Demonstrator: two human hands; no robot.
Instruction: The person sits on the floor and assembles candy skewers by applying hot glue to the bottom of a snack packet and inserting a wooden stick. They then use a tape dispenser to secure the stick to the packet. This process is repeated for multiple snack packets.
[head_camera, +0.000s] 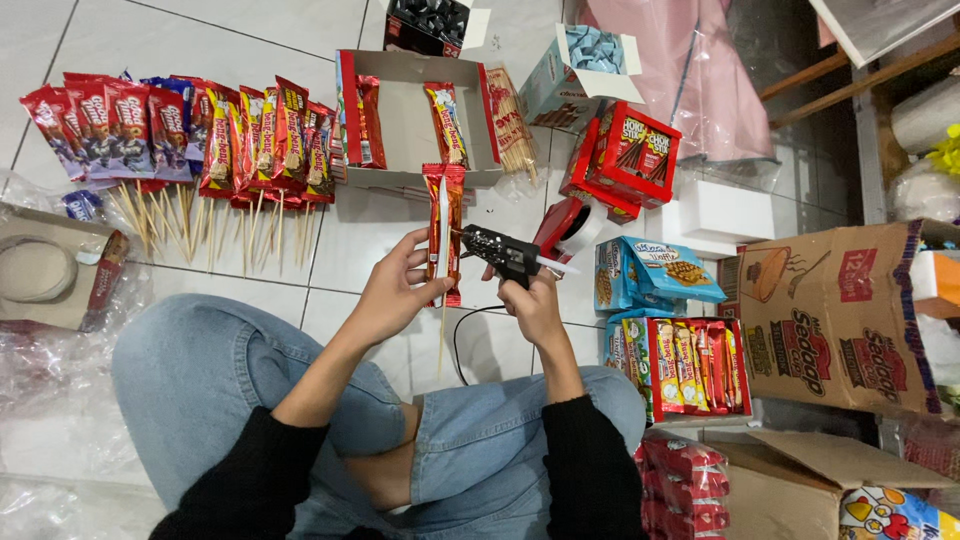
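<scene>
White tiled floor, snacks everywhere. Left hand (392, 293) pinches a long red-orange foil snack bar on a wooden skewer (443, 225); right hand (532, 300) grips a black glue gun (500, 252), nozzle against it. A row of skewered snacks (200, 140) looks done; loose bars remain in the open cardboard box (410, 120).

Bare floor tile (375, 235) lies open between the open box (410, 125) ahead and the knees, wide enough for both hands. To the left, the row of wrappers on sticks (215, 150) blocks the way. To the right, the tape dispenser (572, 228), blue snack boxes (650, 275) and big cartons (835, 315) crowd close. Plastic wrap (60, 400) covers the floor on the near left.
</scene>
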